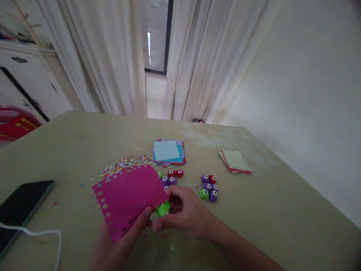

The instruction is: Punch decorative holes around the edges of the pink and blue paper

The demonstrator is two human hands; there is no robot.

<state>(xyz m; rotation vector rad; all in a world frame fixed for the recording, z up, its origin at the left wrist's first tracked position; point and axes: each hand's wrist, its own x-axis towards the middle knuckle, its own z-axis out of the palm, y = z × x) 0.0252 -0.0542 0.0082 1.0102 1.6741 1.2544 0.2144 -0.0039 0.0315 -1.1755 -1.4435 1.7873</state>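
Note:
A bright pink sheet of paper (131,197), with small shapes cut along several of its edges, is held tilted above the table. My left hand (126,235) grips its lower edge, thumb on top. At the sheet's right corner sits a green craft punch (163,209), and the fingers and thumb of my right hand (188,212) are closed around it. Part of the punch is hidden by the fingers. Just beyond the sheet stands a group of purple, red and green punches (172,180), partly covered by the paper. Another cluster of punches (209,187) is farther right.
Colourful paper confetti (124,164) is scattered behind the pink sheet. A stack of coloured paper (169,151) lies mid-table, and punched cards (236,162) lie to the right. On the left are a dark phone or tablet (26,199) and a white cable (39,232).

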